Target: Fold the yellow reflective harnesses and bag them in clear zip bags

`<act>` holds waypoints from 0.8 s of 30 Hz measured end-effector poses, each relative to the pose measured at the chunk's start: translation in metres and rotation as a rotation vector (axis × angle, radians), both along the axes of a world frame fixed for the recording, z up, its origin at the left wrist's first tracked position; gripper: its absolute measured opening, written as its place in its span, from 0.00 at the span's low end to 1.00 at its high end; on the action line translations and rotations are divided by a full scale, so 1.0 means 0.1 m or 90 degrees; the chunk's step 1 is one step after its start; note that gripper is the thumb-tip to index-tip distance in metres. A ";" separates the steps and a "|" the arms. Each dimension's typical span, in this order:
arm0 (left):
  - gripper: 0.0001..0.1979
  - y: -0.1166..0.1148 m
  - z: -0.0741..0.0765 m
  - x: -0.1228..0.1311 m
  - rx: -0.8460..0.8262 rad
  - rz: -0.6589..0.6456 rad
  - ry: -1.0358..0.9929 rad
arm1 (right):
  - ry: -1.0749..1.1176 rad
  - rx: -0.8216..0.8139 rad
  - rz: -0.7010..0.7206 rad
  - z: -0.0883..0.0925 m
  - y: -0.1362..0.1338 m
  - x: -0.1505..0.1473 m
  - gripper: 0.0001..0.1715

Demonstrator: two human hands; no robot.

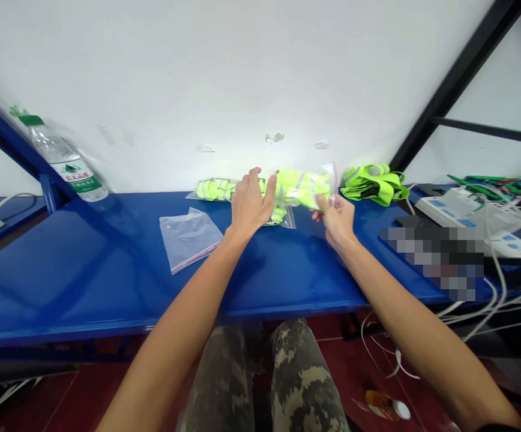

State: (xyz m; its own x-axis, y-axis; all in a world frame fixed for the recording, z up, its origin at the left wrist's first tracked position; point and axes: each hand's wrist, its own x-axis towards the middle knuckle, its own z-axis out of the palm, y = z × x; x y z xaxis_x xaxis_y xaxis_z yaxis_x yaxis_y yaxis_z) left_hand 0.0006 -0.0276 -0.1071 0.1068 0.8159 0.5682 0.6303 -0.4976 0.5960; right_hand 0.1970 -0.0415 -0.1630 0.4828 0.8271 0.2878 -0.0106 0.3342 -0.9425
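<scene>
My right hand (pixel 338 217) pinches the lower right part of a clear zip bag (pixel 303 187) that holds a folded fluorescent yellow strap with silvery reflective stripes. At the left end of this bag is my left hand (pixel 252 201), thumb apart from its fingers; the thumb is against or very near the bag. Behind and below the left hand lie more bagged yellow bundles (pixel 215 189), partly hidden by it. An unbagged yellow reflective strap bundle (pixel 373 183) sits right of my right hand. Flat clear zip bags (pixel 191 235) with a red seal line lie left of my left forearm.
The blue table (pixel 84 264) runs along a white wall. A water bottle (pixel 74 165) stands at the left. Toward the right are a pixelated dark flat object (pixel 440 258), white power strips (pixel 463 210) and tangled cables. An orange bottle (pixel 384 403) lies on the floor.
</scene>
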 end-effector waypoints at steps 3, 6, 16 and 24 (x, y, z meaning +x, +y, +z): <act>0.48 0.06 -0.09 -0.08 -0.123 -0.091 0.251 | 0.100 -0.027 -0.106 0.01 0.06 0.09 0.20; 0.54 0.09 -0.15 -0.13 -0.157 -0.104 0.412 | 0.149 -0.048 -0.136 0.02 0.07 0.12 0.15; 0.14 0.07 0.04 -0.11 -0.005 0.052 0.274 | 0.162 0.040 -0.028 0.06 0.05 0.08 0.11; 0.13 0.24 0.13 -0.29 0.093 0.219 0.065 | 0.157 -0.047 0.015 0.09 0.01 -0.02 0.12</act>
